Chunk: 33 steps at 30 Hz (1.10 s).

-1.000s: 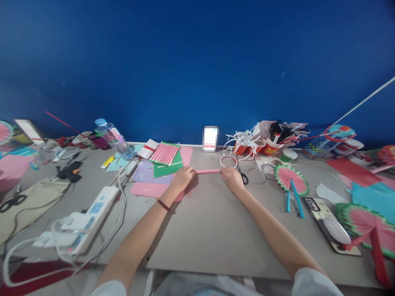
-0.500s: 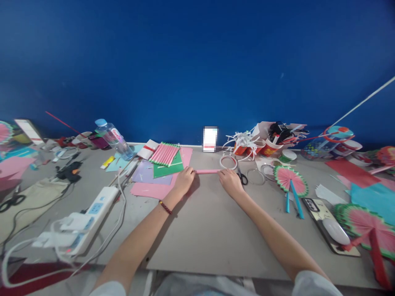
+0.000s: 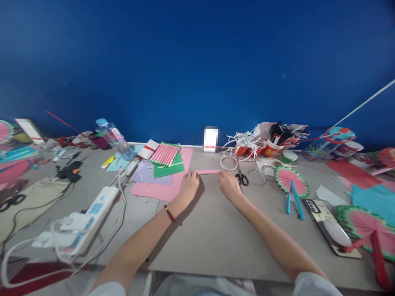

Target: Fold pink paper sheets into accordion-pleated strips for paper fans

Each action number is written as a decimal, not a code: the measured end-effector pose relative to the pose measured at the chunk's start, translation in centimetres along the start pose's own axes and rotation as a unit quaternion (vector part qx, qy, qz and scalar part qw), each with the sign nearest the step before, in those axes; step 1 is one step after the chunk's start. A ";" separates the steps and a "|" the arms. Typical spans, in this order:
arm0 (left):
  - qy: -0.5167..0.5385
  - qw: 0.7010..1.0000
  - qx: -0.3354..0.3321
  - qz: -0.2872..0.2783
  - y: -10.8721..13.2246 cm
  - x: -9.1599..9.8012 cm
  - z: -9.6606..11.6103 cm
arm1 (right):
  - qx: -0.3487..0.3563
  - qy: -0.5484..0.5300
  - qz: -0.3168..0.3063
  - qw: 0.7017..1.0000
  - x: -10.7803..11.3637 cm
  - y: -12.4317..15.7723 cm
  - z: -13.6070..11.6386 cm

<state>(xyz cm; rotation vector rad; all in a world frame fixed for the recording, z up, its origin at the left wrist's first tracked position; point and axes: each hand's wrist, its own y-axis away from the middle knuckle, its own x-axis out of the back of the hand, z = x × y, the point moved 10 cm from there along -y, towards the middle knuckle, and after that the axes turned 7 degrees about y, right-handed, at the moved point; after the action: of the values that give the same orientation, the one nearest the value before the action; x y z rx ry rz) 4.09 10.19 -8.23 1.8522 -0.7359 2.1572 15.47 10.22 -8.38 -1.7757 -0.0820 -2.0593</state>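
Note:
A narrow folded strip of pink paper (image 3: 207,172) lies flat at the far edge of a grey board (image 3: 212,230) in front of me. My left hand (image 3: 189,185) presses down on the strip's left end with fingers curled over it. At the strip's right end my right hand (image 3: 228,183) does the same. A wider pink sheet (image 3: 157,190) lies just left of my left hand. Black-handled scissors (image 3: 241,177) rest right beside my right hand.
Green and purple paper and a pleated pink stack (image 3: 165,154) lie behind the strip. A water bottle (image 3: 115,138), power strip (image 3: 94,211) and cables fill the left. Paper fans (image 3: 291,181), cups (image 3: 271,147), white rings (image 3: 228,162) and a phone (image 3: 330,228) crowd the right.
Both hands have slid a little toward each other along the pink strip, the left hand moving right. Less of the strip shows between them.

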 end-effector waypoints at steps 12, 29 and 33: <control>-0.006 0.999 0.037 0.010 1.1 1.5 2.1 | -0.048 0.048 -0.008 0.998 1.2 0.9 -2.1; 0.182 0.982 -0.018 0.049 -1.8 0.8 -2.5 | -0.019 -0.288 0.034 0.957 -0.9 -1.5 4.0; 0.151 0.986 -0.066 0.041 -1.8 0.6 -1.9 | -0.027 -0.343 0.049 0.938 -1.6 -1.8 4.8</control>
<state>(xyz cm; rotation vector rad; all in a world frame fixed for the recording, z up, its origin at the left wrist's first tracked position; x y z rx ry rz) 3.12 12.54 -7.38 1.4118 -0.8732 2.3064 19.48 13.78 -8.62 -2.3974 -0.1338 -1.2978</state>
